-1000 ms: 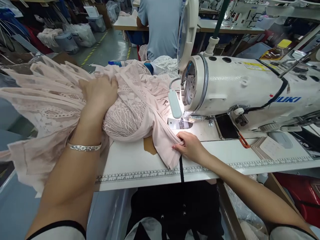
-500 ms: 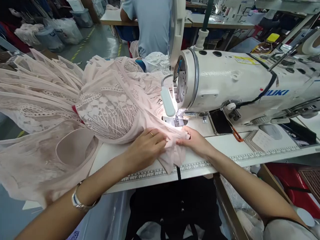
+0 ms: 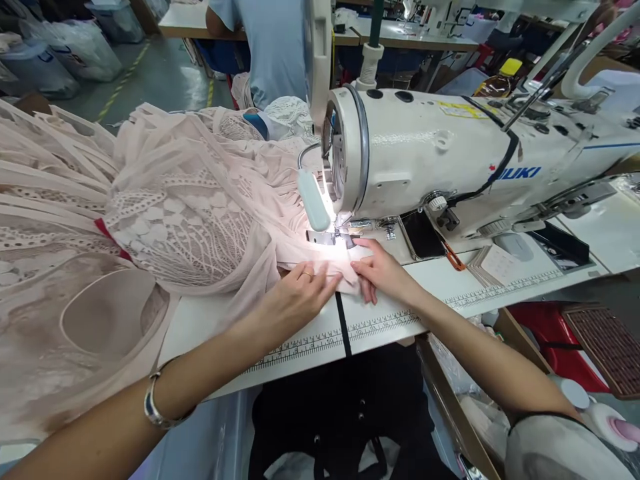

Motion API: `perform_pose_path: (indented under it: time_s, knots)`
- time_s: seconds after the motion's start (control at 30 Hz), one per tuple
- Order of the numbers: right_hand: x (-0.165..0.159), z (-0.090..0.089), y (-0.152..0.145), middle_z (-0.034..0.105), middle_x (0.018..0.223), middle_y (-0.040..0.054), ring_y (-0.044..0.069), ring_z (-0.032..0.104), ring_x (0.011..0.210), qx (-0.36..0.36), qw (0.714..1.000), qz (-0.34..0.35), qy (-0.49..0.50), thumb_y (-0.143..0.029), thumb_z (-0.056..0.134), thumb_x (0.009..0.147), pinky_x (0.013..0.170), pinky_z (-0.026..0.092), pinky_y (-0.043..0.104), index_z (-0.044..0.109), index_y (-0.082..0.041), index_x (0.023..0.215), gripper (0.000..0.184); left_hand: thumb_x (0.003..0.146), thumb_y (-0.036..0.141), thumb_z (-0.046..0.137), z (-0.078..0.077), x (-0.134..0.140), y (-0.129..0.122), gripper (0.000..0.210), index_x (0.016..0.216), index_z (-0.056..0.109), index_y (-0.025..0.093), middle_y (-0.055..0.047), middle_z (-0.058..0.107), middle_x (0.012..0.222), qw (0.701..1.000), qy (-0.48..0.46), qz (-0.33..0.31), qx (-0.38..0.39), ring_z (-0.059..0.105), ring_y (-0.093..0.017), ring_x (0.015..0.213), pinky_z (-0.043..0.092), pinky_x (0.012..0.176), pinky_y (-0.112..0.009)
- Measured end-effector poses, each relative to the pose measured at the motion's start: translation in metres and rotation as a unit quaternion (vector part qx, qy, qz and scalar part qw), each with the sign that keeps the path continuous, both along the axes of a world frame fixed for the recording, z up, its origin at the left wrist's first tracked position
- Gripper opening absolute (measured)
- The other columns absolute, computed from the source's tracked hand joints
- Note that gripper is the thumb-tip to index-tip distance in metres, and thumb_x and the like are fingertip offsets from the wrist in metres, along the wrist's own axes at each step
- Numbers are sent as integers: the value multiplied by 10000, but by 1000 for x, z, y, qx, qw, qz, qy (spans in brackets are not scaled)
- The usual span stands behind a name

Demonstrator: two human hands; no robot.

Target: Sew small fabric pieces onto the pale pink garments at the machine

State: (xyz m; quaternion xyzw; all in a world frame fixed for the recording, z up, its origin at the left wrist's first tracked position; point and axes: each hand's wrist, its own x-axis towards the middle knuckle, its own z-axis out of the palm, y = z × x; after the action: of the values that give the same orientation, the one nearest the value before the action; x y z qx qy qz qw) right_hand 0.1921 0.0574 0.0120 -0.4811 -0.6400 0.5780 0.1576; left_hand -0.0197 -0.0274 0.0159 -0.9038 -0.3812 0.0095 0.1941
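Note:
A pale pink lace bra [image 3: 200, 230] spreads over the table, its edge reaching under the lit presser foot [image 3: 338, 233] of a sewing machine [image 3: 410, 147]. My left hand [image 3: 297, 293] rests on the fabric just in front of the foot, fingers stretched out and lying fairly flat. To the right of the foot, my right hand [image 3: 383, 270] pinches the fabric's end between thumb and fingers; its index finger points toward the foot. Part of the cloth under both hands is hidden.
More pink bras with straps [image 3: 45, 160] are heaped at the left. A phone-like dark panel [image 3: 423, 235], orange-handled snips [image 3: 453, 257] and a stack of cards [image 3: 493, 267] lie right of the needle area. A ruler strip [image 3: 380, 325] runs along the table's front edge. Ahead sits a person in blue [image 3: 277, 50].
The fabric's end has moved from hanging near the table edge to lying by the presser foot. My left fingers have straightened out; my right hand has shifted its grip. The view has turned rightward.

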Motion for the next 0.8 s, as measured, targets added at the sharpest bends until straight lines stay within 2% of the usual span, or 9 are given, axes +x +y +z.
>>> perform_pose_path:
  time_s: [0.1,0.17,0.27,0.4,0.5,0.57,0.73,0.77,0.8]
  knots:
    - [53,9,-4,709,772,21,199,656,571,213,965,-59,-137,-423,538,924,532,499,325,574,-242,1159,298,890,-67,437,6,1,-4,461,1305,617,20,-206,727,1111,995,83,51,23,685,-240,807,504,725,-358]
    - [100,17,-4,693,741,68,260,672,666,348,886,-98,-290,-408,525,919,629,504,388,619,-231,935,202,858,-96,426,13,5,-2,390,1101,701,36,-135,708,879,994,98,47,10,619,-216,690,456,625,-329]
    - [166,25,0,687,920,227,409,654,929,478,764,-131,-413,-499,512,917,755,483,513,618,-209,846,317,845,-100,448,18,8,9,308,816,681,100,-69,616,764,998,32,8,-44,558,-191,669,429,616,-314]
    - [215,25,7,706,881,170,375,660,810,439,788,-138,-410,-604,461,929,679,454,475,620,-261,793,401,973,110,548,11,-1,33,267,714,609,139,-25,568,770,960,-184,45,-204,517,-138,657,414,602,-264]
    - [224,26,12,662,678,94,327,639,674,422,804,-165,-385,-648,484,907,637,439,451,635,-280,716,442,1026,276,527,4,-12,44,372,689,617,146,-25,581,808,899,-301,75,-308,541,-129,699,446,638,-253]
    - [220,30,13,586,574,64,314,611,618,435,792,-187,-386,-653,500,897,617,438,453,650,-277,699,451,1039,307,491,1,-17,47,405,692,629,151,-34,599,849,875,-343,78,-331,557,-137,736,467,669,-265]
    - [170,38,-1,655,796,106,387,654,930,579,698,-286,-308,-477,613,924,808,473,529,747,-283,810,262,1033,275,471,-4,-19,45,377,724,654,159,-29,614,839,887,-348,60,-298,568,-135,717,488,672,-270]
    - [155,37,-5,654,750,82,349,663,845,588,704,-298,-264,-450,638,914,766,483,496,752,-288,818,219,1033,254,464,-5,-19,44,342,786,681,158,-33,624,851,898,-338,43,-279,581,-137,729,494,669,-264]
    - [140,36,-8,666,722,54,295,660,744,578,738,-280,-206,-425,645,912,718,492,455,751,-289,840,186,1034,220,447,-6,-18,43,308,878,705,155,-39,637,870,913,-322,26,-250,593,-141,748,499,668,-259]
